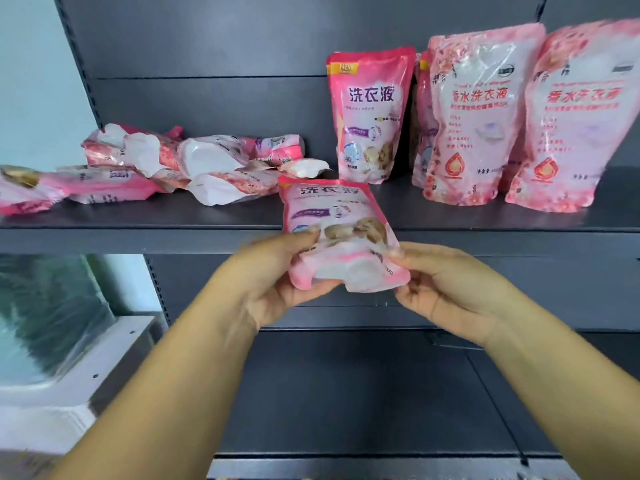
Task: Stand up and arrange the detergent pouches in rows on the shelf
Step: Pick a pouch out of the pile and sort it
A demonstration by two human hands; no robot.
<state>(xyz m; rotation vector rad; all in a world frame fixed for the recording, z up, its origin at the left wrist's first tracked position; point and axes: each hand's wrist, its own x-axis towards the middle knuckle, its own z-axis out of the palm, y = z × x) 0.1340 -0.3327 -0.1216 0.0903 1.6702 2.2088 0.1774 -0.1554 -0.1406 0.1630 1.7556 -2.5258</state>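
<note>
Pouch in both hands at near edge of shelf, top leaning far. I see left hand and right hand each pinching a bottom corner. Three pouches upright far right: small one, two larger. Pile of flat pouches lies left.

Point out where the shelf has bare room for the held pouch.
Bare shelf runs along the front edge, and between the pile of lying pouches and the standing pouch. The right side is crowded with upright pouches.
</note>
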